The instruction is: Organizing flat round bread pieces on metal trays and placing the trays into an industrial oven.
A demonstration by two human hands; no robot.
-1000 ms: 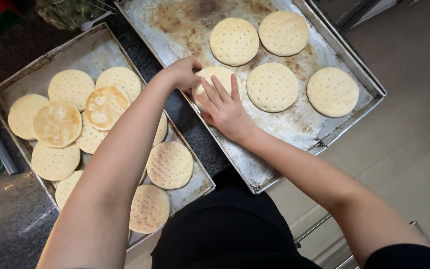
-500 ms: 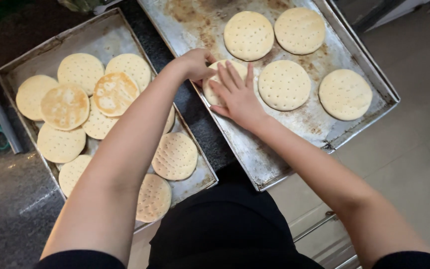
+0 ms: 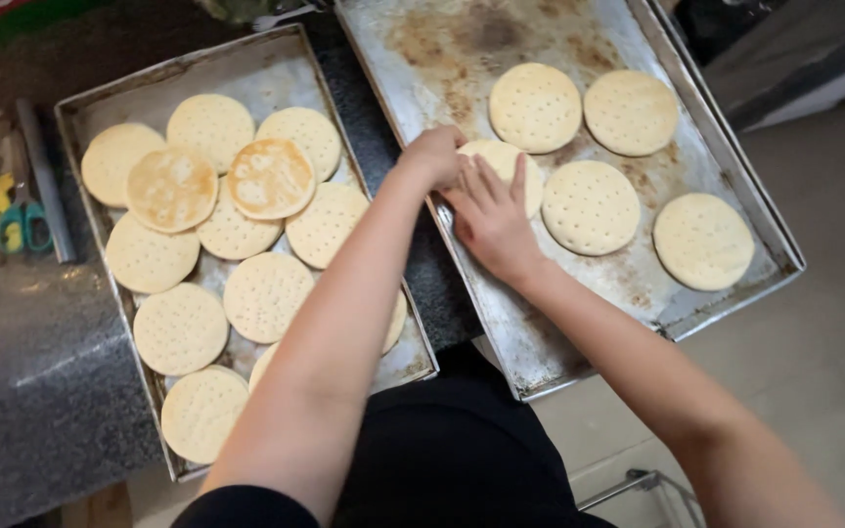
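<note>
Fingers of right hand spread flat on a dough disc near the right tray's left rim; left hand curled at the disc's edge. Looks thin, light, floppy, tearable: lift from the edge, support underneath.

bare forearms, short black sleeve at the left arm, black clothing below.

Bare metal along the right tray's near end; left tray crowded with flatbreads.
</note>
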